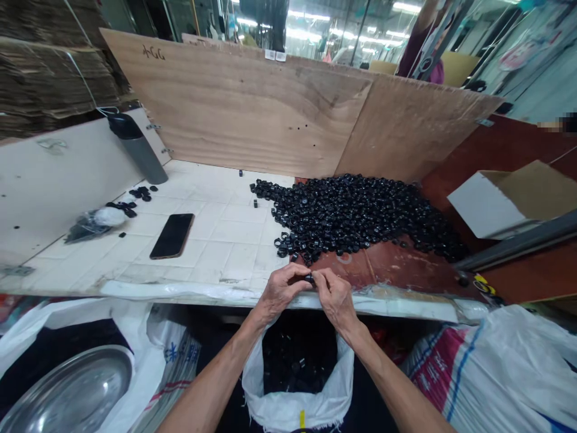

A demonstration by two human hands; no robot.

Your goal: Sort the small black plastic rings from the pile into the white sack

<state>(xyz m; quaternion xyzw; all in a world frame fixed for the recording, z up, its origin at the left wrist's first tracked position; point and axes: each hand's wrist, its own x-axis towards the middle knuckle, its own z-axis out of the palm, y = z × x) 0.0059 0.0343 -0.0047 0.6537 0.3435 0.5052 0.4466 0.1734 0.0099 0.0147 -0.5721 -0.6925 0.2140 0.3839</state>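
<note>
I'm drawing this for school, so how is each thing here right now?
Left hand: pinching the small black ring
Right hand: pinching the same ring
Heap of black rings: piled wide, loose rings at its edge
White sack: open, black pieces inside
Black phone: lying flat on the tiles
Grey bottle: capped
Cardboard box: flaps open

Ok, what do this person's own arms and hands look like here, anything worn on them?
The bare left hand and bare right hand wear no gloves. The bare left forearm and bare right forearm show no sleeves, and no watch or bracelet is visible on either wrist.
</note>
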